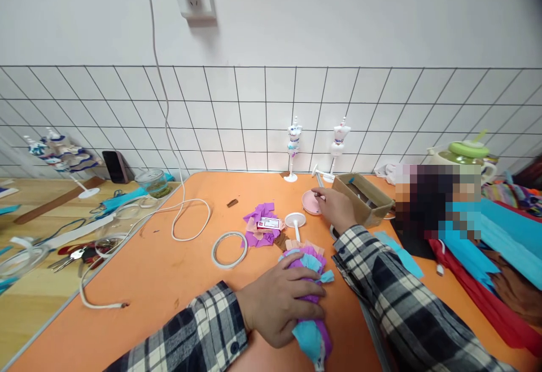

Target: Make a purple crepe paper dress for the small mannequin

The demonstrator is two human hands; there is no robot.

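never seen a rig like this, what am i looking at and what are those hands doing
There is no machine: a person works with two bare hands. The single picture comes from a camera worn on that person's head, looking forward and down. The left hand holds a small stand wrapped in purple and blue material, lying on an orange tabletop. The right hand is at a pink dish; what, if anything, it pinches is too small to tell. Around them lie purple scraps, a roll of tape and a cardboard box, with two small dress forms standing behind.
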